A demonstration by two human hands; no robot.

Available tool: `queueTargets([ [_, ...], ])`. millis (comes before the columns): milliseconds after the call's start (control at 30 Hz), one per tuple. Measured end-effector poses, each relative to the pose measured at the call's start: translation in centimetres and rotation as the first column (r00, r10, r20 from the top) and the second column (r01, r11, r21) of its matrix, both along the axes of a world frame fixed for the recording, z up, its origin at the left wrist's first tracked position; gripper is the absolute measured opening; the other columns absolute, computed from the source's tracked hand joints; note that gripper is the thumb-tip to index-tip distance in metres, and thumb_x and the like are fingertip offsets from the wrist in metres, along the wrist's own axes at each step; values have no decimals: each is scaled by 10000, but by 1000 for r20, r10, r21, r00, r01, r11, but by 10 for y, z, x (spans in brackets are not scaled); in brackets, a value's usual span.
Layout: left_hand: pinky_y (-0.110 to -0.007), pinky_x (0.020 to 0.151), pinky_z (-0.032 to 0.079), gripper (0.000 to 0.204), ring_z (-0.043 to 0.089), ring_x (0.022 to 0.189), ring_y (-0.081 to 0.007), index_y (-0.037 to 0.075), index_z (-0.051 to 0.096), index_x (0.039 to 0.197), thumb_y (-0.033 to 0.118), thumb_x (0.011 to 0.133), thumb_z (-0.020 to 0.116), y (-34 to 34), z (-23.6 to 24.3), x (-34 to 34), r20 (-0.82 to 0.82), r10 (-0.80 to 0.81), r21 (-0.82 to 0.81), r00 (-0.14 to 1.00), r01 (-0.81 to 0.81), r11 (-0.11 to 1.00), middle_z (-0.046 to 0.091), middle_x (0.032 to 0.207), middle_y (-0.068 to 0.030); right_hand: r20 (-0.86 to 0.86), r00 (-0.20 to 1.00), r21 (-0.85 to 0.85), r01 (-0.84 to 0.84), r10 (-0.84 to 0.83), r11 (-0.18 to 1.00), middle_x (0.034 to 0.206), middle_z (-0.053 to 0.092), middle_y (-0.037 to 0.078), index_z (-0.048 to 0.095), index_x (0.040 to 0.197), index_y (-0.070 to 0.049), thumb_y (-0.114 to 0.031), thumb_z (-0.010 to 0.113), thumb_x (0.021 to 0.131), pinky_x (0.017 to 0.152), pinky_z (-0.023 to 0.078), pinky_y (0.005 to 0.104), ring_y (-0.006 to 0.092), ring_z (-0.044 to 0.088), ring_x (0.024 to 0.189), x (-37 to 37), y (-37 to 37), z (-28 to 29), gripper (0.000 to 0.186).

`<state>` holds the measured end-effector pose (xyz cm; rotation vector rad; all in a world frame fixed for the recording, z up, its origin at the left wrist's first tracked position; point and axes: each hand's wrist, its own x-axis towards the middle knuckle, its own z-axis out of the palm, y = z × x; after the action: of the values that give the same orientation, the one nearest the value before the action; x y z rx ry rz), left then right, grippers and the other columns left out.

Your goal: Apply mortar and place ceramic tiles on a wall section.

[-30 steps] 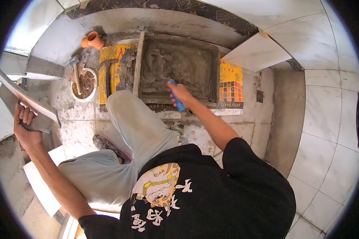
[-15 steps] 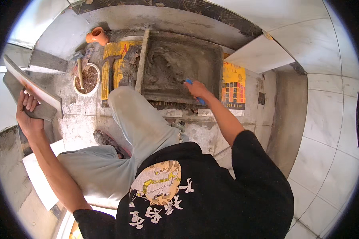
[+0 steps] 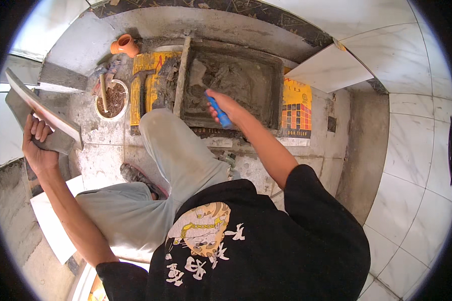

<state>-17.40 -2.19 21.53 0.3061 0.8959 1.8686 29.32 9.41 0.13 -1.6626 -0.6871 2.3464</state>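
My left hand (image 3: 39,145) is closed around a tile (image 3: 61,121) held up at the far left. The tile is tilted, with its pale edge and grey underside showing. My right hand (image 3: 229,106) grips a trowel by its blue handle (image 3: 218,111) above a dark rectangular tub (image 3: 280,95). Wet grey mortar (image 3: 236,75) lies in the tub, with ridges and smears across it. The trowel's blade is hard to tell apart from the mortar.
Left of the tub are a hammer (image 3: 141,85) on a yellow tile box (image 3: 146,61), a white bucket (image 3: 126,103) of brown scraps with a wooden handle in it, and an orange pipe fitting (image 3: 127,46). A loose white tile (image 3: 329,69) leans at the back right. Tiled wall (image 3: 404,150) borders the right side.
My right hand has moved left with the trowel, from the tub's right side toward its middle, and the handle has swung round. The mortar's surface is reshaped. My left hand has hardly moved.
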Motion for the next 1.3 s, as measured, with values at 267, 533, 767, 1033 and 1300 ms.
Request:
queueTargets([
  [267, -218, 455, 322, 191, 327, 522, -88, 37, 432, 766, 31, 957, 441, 1, 1, 13, 15, -14, 6, 1000, 14, 1000, 348, 655, -2, 223, 973, 38, 50, -57, 998, 571, 475, 31, 419, 710, -81, -520, 488, 911, 381, 419, 342, 154, 469, 435, -47, -25, -57, 488],
  [533, -228, 467, 337, 220, 344, 516, -101, 66, 403, 741, 33, 952, 455, 15, -6, 8, -2, -38, -21, 999, 38, 999, 333, 647, 5, 850, 464, 289, -808, 251, 513, 642, 614, 196, 617, 834, 64, -550, 464, 899, 610, 498, 444, 279, 634, 540, 20, 15, -69, 637],
  [767, -215, 446, 325, 249, 329, 510, -87, 74, 395, 718, 47, 955, 463, -2, 0, 14, -37, 54, -64, 998, -57, 996, 319, 633, 16, 514, 826, 139, -347, 232, 927, 580, 541, 98, 541, 750, -32, -500, 504, 902, 419, 446, 365, 204, 532, 445, 67, -7, -16, 494],
  [1033, -208, 434, 307, 219, 319, 509, -72, 63, 430, 727, 39, 936, 491, -17, 4, 10, -23, 120, -77, 993, -121, 990, 351, 645, 17, -156, 981, -100, 103, -118, 990, 538, 453, 36, 455, 750, -67, -498, 434, 924, 366, 379, 308, 155, 449, 411, -15, 47, -35, 465],
  [1300, -203, 431, 335, 126, 361, 531, -78, 23, 469, 825, 37, 949, 464, -11, 3, 14, -4, 94, -79, 996, -94, 992, 343, 658, 16, -220, 970, -295, 33, -101, 955, 532, 432, 9, 427, 722, -84, -518, 426, 925, 365, 376, 292, 136, 410, 399, -23, 55, -77, 479],
])
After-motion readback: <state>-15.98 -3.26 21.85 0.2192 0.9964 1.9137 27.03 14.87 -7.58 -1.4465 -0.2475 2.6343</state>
